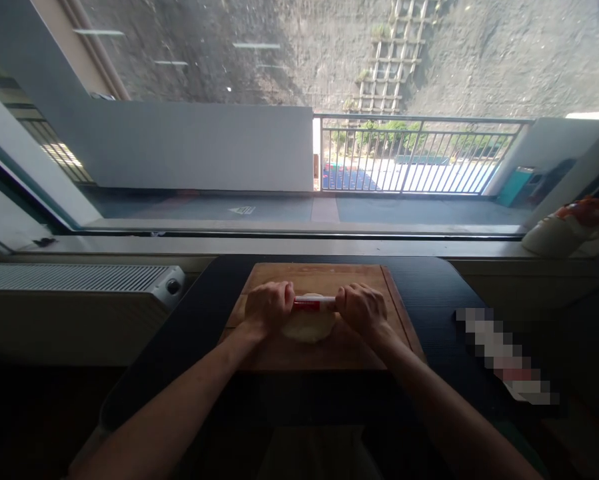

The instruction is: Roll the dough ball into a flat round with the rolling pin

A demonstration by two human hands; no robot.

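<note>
A red and white rolling pin (314, 304) lies crosswise over a flat, pale round of dough (309, 328). Around its left end my left hand (270, 305) is closed. My right hand (363, 307) grips the other end, so only the middle of the pin shows between the fists. Under the dough is a wooden cutting board (319, 360) with a groove along its right side. Both forearms reach in from the bottom of the head view and cover parts of the board.
The board rests on a dark table (432, 287) against a windowsill (299, 245). A radiator (79, 277) stands at the left. A blurred-out item (504, 357) lies on the table's right side. At the sill's right end is a pale pot (554, 233).
</note>
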